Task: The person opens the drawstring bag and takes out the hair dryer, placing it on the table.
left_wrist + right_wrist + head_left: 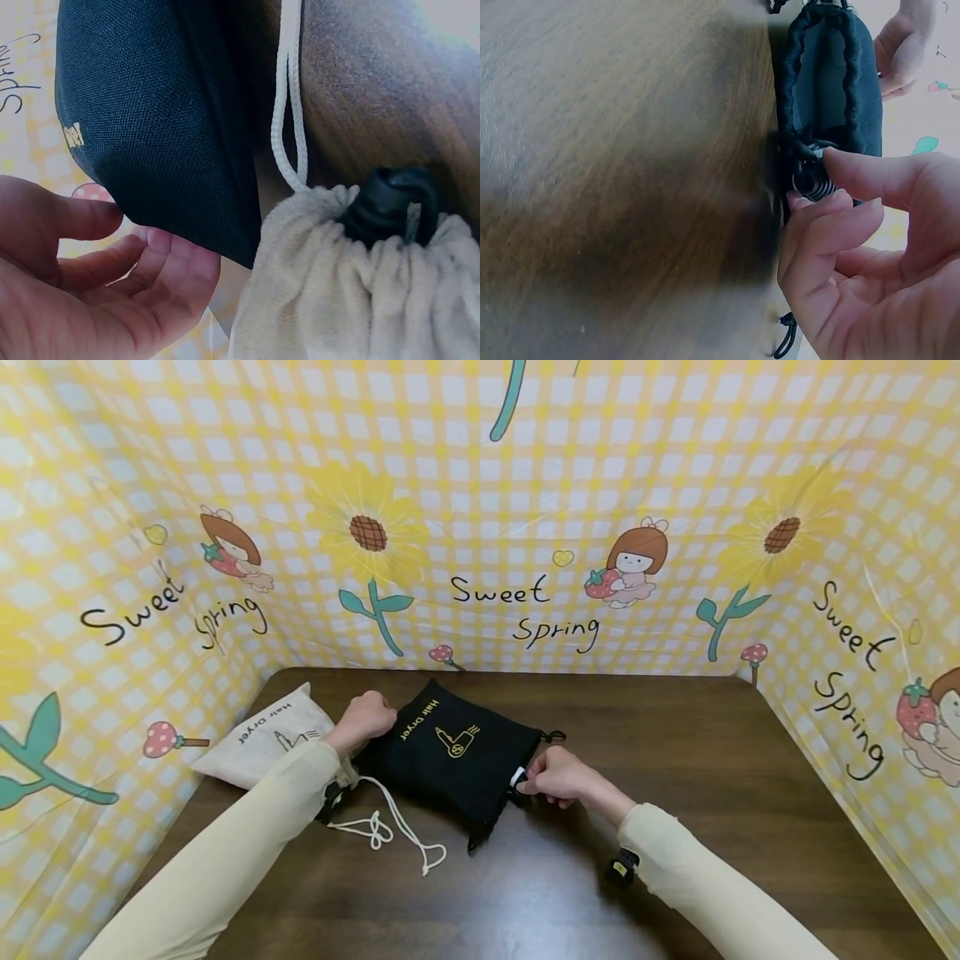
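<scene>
A black drawstring bag (456,752) printed "Hair Dryer" in yellow lies in the middle of the table. My left hand (367,720) pinches its closed end, with the thumb and fingers on the fabric edge in the left wrist view. At the bag's mouth, which gapes in the right wrist view, my right hand (558,774) pinches a black ribbed cord end (815,182) with a white piece (518,776) beside it. The rest of that item is hidden inside the bag.
A cream drawstring bag (262,735), also printed "Hair Dryer", lies to the left under my left forearm. A black looped part (397,199) sticks out of its gathered mouth. White drawstrings (401,820) trail over the brown table (675,743). Yellow checked cloth (480,485) surrounds the table.
</scene>
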### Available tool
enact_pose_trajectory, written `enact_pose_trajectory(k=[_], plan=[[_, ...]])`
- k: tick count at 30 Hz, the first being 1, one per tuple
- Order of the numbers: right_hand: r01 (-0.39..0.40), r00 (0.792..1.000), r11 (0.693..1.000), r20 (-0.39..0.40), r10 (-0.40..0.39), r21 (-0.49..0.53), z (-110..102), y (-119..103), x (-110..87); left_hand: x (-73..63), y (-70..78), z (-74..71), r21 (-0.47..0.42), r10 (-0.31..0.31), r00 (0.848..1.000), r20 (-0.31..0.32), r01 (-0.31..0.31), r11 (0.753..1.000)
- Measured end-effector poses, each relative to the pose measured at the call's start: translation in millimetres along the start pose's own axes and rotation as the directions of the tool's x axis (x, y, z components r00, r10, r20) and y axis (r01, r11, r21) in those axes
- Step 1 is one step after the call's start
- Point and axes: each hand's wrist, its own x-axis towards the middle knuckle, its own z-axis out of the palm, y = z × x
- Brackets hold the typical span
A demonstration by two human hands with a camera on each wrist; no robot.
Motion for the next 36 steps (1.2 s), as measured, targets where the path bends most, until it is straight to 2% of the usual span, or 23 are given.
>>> enact_pose_trajectory(k=[2,5,6,8,11,12,13,16,20,24,30,36], plan=[[-0.003,1.000,1.000,-0.003,0.002,-0.004,1.2,0.3,0.7,-4.7,3.8,-0.8,0.009,-0.002,1.000,0.003,0.002,1.000],[-0.001,1.000,1.000,-0.006,0.001,-0.004,2.3,0.5,1.7,-21.1,19.0,-8.6,0.034,0.001,1.000,-0.008,-0.001,0.999],[0.003,1.000,1.000,-0.007,-0.003,-0.004,2.4,0.7,1.8,-39.5,33.8,-17.0,0.024,0.017,1.000,-0.012,-0.017,1.000],[0.012,1.000,1.000,-0.009,-0.012,-0.004,2.3,1.2,1.6,-52.6,46.8,-25.0,0.018,0.015,1.000,-0.021,-0.014,1.000],[0.021,1.000,1.000,-0.006,-0.021,-0.006,1.8,2.1,1.6,-58.3,53.6,-28.9,-0.005,0.007,0.999,-0.033,-0.007,1.000],[0.021,1.000,1.000,-0.005,-0.021,-0.006,1.7,2.4,1.4,-56.3,51.7,-27.8,-0.018,0.008,0.999,-0.033,-0.009,1.000],[0.021,1.000,1.000,-0.004,-0.021,-0.005,1.6,2.7,1.3,-40.6,39.6,-21.0,-0.014,-0.004,0.999,-0.038,0.003,1.000],[0.016,1.000,1.000,0.000,-0.016,-0.001,1.1,3.1,0.5,-22.3,22.2,-9.8,-0.030,0.002,0.999,-0.033,-0.003,1.000],[0.017,1.000,1.000,0.005,-0.017,0.003,0.2,2.6,-1.4,-7.1,6.0,-1.5,-0.036,0.009,1.000,-0.026,-0.010,0.999],[0.020,1.000,1.000,0.009,-0.020,0.005,-1.3,2.6,-4.0,-1.4,1.3,1.0,-0.036,0.004,1.000,-0.030,-0.005,0.999],[0.009,1.000,1.000,0.011,-0.009,-0.002,-3.6,4.7,-8.7,-2.6,1.3,-0.9,-0.038,0.007,1.000,-0.018,-0.007,0.999],[0.004,1.000,1.000,0.012,-0.004,-0.016,-4.8,7.3,-11.8,4.5,-4.6,1.4,-0.047,-0.025,1.000,0.005,0.026,0.999]])
